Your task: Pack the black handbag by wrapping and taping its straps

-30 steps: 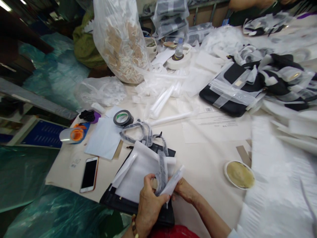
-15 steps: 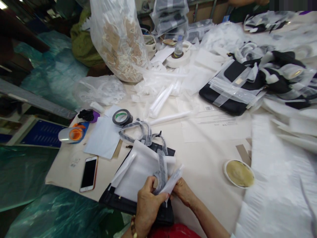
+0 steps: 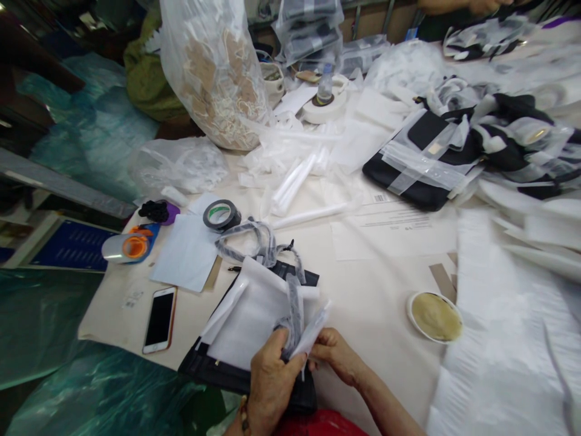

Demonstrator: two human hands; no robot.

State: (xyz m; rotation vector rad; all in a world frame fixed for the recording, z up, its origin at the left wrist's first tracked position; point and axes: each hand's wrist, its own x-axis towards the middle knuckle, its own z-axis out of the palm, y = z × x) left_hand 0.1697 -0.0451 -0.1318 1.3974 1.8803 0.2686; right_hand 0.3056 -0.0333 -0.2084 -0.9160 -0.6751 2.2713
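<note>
A black bag [image 3: 218, 373] lies at the table's near edge, with a white wrapping sheet [image 3: 249, 309] spread over it. Its strap [image 3: 295, 303], wrapped in clear film, runs across the sheet and loops beyond the bag's far edge. My left hand [image 3: 275, 372] is closed, thumb and fingers gripping the wrapped strap together with a folded piece of translucent sheet [image 3: 313, 333]. On the other side of that piece, my right hand [image 3: 338, 357] pinches its lower edge; the fingertips are partly hidden behind it.
Left of the bag are a phone [image 3: 160, 319], white paper [image 3: 186, 251], black tape [image 3: 221, 215] and a clear tape roll [image 3: 124, 248]. A tub of yellowish paste [image 3: 434, 317] stands right. Another wrapped black bag [image 3: 408, 175] lies farther back. Another person's hand [image 3: 488, 6] shows at top right.
My right hand's fingers have shifted slightly down and left along the folded translucent piece. My left hand keeps its grip. The whole view has moved a little.
</note>
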